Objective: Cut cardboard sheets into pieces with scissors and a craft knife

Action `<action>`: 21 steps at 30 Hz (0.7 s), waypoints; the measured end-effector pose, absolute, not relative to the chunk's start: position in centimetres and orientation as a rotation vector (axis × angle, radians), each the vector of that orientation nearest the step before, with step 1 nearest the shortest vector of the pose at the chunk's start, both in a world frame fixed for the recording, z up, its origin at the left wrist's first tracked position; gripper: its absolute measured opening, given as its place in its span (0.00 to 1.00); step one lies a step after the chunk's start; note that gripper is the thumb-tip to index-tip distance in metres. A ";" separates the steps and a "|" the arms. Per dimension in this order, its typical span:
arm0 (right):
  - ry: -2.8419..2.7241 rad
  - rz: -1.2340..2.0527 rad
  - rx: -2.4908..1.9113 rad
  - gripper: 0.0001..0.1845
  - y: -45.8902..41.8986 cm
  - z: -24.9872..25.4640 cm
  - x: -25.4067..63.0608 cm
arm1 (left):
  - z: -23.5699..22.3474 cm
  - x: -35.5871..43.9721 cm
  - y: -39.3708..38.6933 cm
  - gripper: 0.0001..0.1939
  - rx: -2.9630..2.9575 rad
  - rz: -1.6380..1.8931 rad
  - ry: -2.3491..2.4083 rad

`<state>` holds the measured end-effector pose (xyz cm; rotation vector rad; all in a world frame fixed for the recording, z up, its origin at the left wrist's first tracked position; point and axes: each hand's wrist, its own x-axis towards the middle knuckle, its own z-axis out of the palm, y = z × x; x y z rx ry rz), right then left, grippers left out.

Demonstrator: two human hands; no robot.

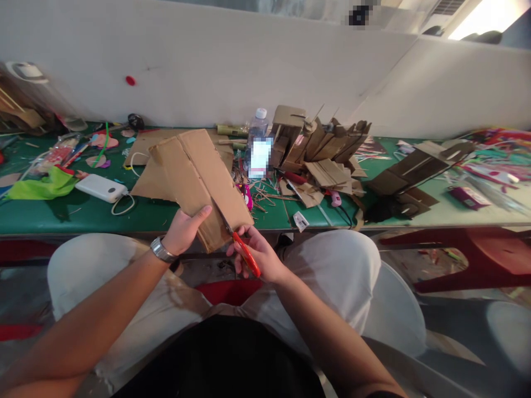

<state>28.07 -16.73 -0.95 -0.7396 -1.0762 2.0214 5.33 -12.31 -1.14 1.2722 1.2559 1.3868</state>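
A folded sheet of brown cardboard (194, 177) is held up over my lap, in front of the green table (83, 213). My left hand (185, 229), with a watch on the wrist, grips the cardboard's lower edge, thumb on the front face. My right hand (259, 254) is closed round the orange handles of a pair of scissors (238, 243). The scissor blades reach up into the cardboard's lower edge, along a cut line.
On the table lie a white power bank (102, 188) with a cable, a green cloth (45, 185), a water bottle (259, 143), a pile of cardboard pieces (323, 146), sticks and coloured scraps. A red stool (464, 257) stands at the right.
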 end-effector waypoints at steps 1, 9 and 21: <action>-1.091 2.021 -0.753 0.32 -16.7 -0.8 28.1 | -1.1 5.4 -12.3 0.34 1.256 1.392 1.253; -1.143 1.975 -0.785 0.31 -16.7 -0.3 28.0 | -0.3 4.6 -11.6 0.34 0.992 1.470 1.262; -1.246 1.963 -0.938 0.33 -16.7 -0.9 28.1 | 1.6 4.0 -12.6 0.26 1.679 1.286 1.342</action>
